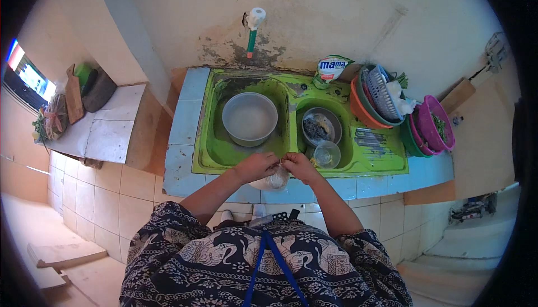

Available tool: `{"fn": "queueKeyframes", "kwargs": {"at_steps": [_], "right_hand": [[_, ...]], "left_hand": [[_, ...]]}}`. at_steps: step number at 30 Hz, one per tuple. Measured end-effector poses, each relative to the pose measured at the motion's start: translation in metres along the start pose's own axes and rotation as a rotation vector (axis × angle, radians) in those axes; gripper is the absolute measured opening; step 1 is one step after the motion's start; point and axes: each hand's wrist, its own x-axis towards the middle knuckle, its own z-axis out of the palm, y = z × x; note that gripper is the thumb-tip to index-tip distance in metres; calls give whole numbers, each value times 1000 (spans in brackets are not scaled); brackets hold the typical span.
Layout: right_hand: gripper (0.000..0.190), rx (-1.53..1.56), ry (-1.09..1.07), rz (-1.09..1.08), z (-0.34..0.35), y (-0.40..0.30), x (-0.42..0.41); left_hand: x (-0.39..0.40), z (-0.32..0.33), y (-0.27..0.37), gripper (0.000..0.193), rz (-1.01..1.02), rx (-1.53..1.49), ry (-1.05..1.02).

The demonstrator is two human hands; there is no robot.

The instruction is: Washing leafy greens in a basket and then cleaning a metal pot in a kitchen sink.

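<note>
A clear plastic bag (275, 181) with pale contents rests at the front edge of the tiled counter. My left hand (258, 166) and my right hand (299, 167) pinch its gathered top, fingertips nearly touching. Beyond them, a round metal pot (249, 118) with cloudy liquid sits in the left basin of the green sink (199, 139). In the smaller right basin, a metal bowl (336, 127) holds a dark scouring pad and something yellowish. A clear plastic cup (327, 155) leans beside that bowl, close to my right hand.
A white tap (255, 19) with a green spout juts from the wall. Behind the sink stands a dish-soap pouch (330, 69). Stacked colander baskets (380, 92) and a pink basket (447, 126) with greens are at the right. A wooden cutting board (74, 97) leans on the left counter.
</note>
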Motion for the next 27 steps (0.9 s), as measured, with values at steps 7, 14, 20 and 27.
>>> {"fn": "queueKeyframes", "kwargs": {"at_steps": [7, 14, 20, 27], "right_hand": [[12, -280, -54, -121, -3, -13, 0], [14, -83, 226, -180, 17, -3, -19], [16, -455, 441, -354, 29, -6, -23], [20, -404, 434, -193, 30, 2, -14]], "left_hand": [[1, 17, 7, 27, -87, 211, 141], [3, 20, -5, 31, -66, 80, 104], [1, 23, -2, 34, -82, 45, 141], [-2, 31, -8, 28, -63, -4, 232]]}}
